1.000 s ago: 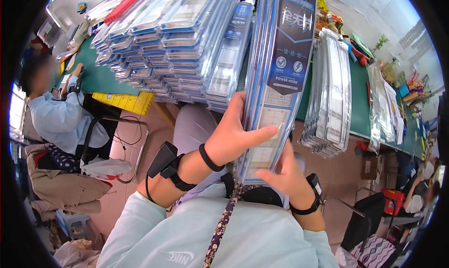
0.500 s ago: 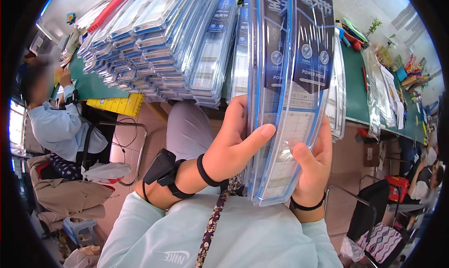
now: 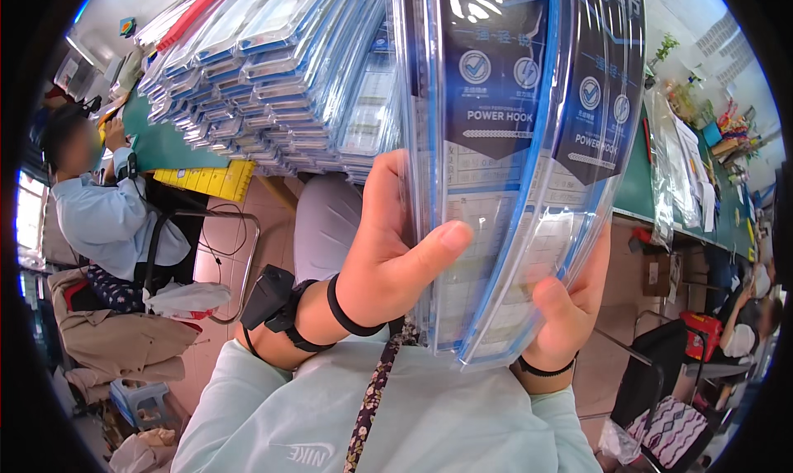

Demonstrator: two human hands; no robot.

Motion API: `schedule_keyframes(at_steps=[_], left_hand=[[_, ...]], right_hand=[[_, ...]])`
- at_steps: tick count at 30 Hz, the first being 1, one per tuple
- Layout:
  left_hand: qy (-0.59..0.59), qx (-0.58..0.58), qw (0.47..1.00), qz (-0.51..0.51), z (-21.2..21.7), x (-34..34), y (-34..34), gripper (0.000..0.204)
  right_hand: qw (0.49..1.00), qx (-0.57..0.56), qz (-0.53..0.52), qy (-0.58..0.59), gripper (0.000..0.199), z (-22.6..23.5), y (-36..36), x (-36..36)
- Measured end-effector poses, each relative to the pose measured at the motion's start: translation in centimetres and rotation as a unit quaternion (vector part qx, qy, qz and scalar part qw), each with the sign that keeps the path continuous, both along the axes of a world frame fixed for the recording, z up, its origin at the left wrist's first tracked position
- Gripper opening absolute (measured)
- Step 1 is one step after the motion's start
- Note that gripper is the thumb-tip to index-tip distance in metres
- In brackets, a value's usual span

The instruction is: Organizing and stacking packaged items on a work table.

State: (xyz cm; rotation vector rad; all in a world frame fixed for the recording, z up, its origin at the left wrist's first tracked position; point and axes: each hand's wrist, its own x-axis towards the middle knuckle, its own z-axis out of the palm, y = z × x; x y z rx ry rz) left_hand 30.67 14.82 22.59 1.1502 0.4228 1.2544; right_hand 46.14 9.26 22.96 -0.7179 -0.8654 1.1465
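Several long, clear plastic blister packs with black and blue printed cards stand upright in front of my chest. My left hand grips their left edge, its thumb lying across the front of one pack. On the other side, my right hand holds the right edge, with its thumb on the front and its fingers partly hidden behind. The packs are fanned, so two printed fronts show side by side. I cannot make out the small contents behind the plastic.
A tall heap of similar blister packs covers the green table ahead and left. Beside it hangs a yellow object. A seated person works at far left. A black chair stands at right.
The packs have spread apart and turned, so the left one now shows more of its printed front. They appear larger and closer, while both hands have moved slightly apart.
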Motion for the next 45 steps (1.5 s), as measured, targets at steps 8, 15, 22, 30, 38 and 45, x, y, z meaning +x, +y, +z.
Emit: schedule_keyframes(at_steps=[8, 15, 22, 30, 38, 45], left_hand=[[0.024, -0.004, 1.0, 0.009, 0.3, 0.2, 0.0, 0.062], [0.072, 0.071, 0.995, 0.017, 0.0, 0.2, 0.1, 0.078], [0.03, 0.066, 0.997, 0.024, 0.2, 0.4, -0.4, 0.069], [0.117, 0.053, 0.991, 0.045, -0.1, 0.1, -0.5, 0.058], [0.013, 0.058, 0.998, -0.006, -0.3, 0.1, -0.5, 0.071], [0.072, 0.089, 0.993, 0.006, 0.1, 0.2, -0.4, 0.078]], right_hand=[[0.999, -0.015, -0.018, 0.027, 0.085, -0.4, -0.2, 0.1], [0.996, 0.003, -0.078, 0.033, 0.084, -1.3, -0.3, 0.9], [0.985, 0.038, -0.124, 0.11, 0.073, -1.5, -0.3, 1.0], [0.991, 0.048, -0.102, 0.066, 0.075, -1.9, -0.1, 0.9], [0.994, 0.025, -0.086, 0.058, 0.081, -0.9, 0.1, 0.0], [0.993, 0.014, -0.1, 0.053, 0.086, -0.7, -0.3, -0.1]])
